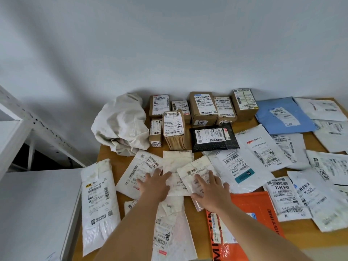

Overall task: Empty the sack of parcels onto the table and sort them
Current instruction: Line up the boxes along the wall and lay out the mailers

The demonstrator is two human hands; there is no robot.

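The crumpled off-white sack (122,123) lies slack at the table's back left. Several brown cardboard boxes (202,108) stand in rows along the wall, with a black mailer (212,137) in front of them. White poly mailers cover the middle and right of the wooden table (308,140). My left hand (154,183) lies flat with spread fingers on two overlapping white mailers (177,172). My right hand (211,189) lies flat on a small clear-white mailer (195,170), its thumb at the mailer's near edge.
A blue mailer (282,115) lies at the back right and an orange bag (250,228) under my right forearm. A long white mailer (99,202) hangs at the table's left edge. A white metal shelf unit (28,127) stands left of the table.
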